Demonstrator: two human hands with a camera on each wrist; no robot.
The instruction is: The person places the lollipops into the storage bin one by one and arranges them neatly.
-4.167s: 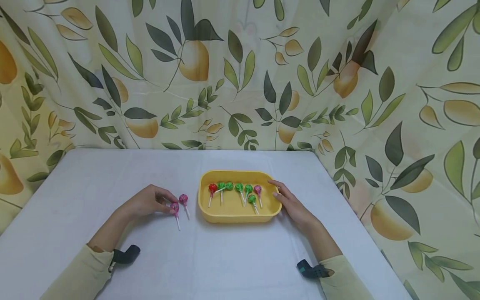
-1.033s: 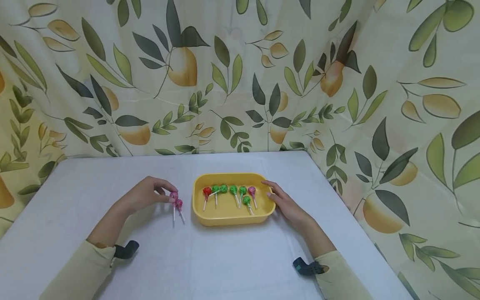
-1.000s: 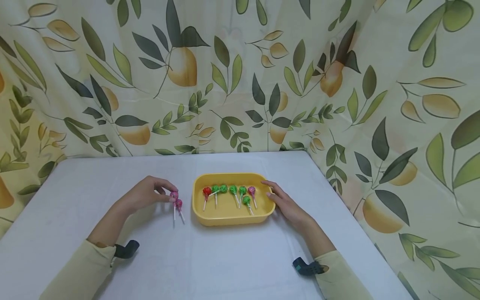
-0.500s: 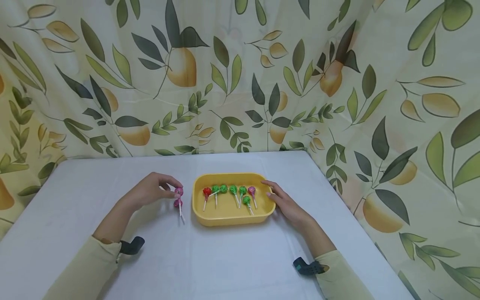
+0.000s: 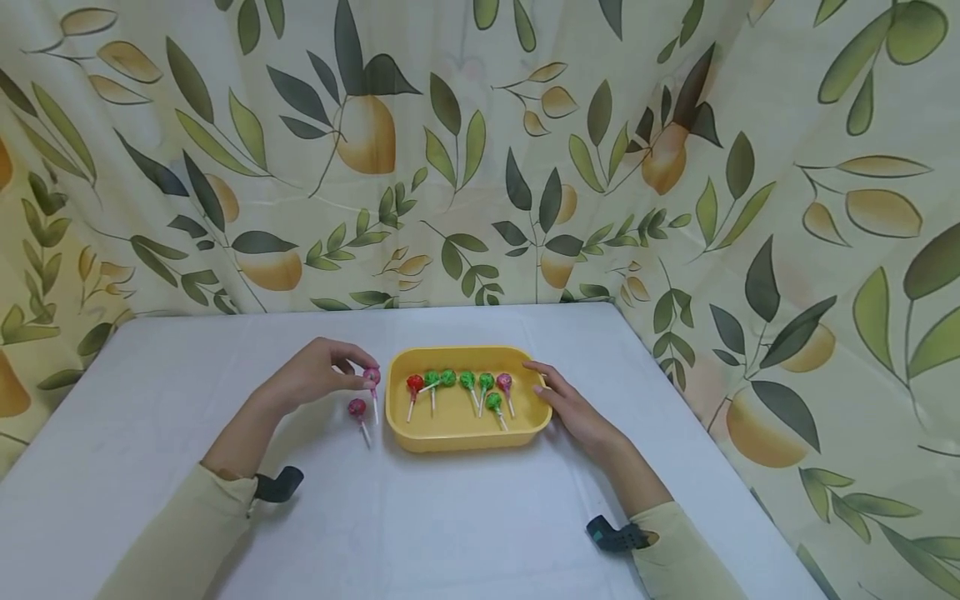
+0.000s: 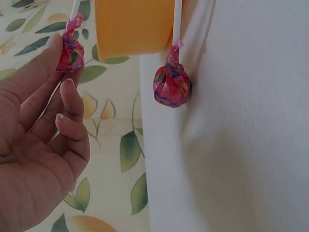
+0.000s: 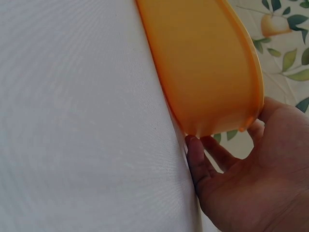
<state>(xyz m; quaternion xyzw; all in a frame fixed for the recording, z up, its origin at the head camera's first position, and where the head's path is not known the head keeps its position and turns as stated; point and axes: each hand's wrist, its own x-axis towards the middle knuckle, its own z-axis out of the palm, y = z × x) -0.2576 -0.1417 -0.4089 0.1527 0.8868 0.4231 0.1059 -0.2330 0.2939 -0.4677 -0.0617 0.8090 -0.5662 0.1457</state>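
My left hand [image 5: 318, 377] pinches a pink-wrapped lollipop [image 5: 372, 376] between thumb and fingertips, just left of the yellow tray [image 5: 468, 442]. Its white stick hangs down. A second pink lollipop [image 5: 357, 408] lies on the white cloth below that hand; the left wrist view shows its wrapped head [image 6: 172, 87] up close. My right hand [image 5: 585, 417] holds the tray's right end, and in the right wrist view its thumb and fingers meet the tray's wall [image 7: 207, 63]. Inside the tray are a red lollipop [image 5: 415, 383], several green lollipops [image 5: 487, 382] and one pink lollipop.
A white cloth [image 5: 465, 525] covers the table. Behind it hangs a curtain [image 5: 480, 225] printed with fruit and leaves. Each wrist wears a dark camera mount [image 5: 279, 484].
My left hand has lifted one pink lollipop off the spot beside the other and carried it right, close to the tray's left edge. The right hand and tray stay put over the last second.
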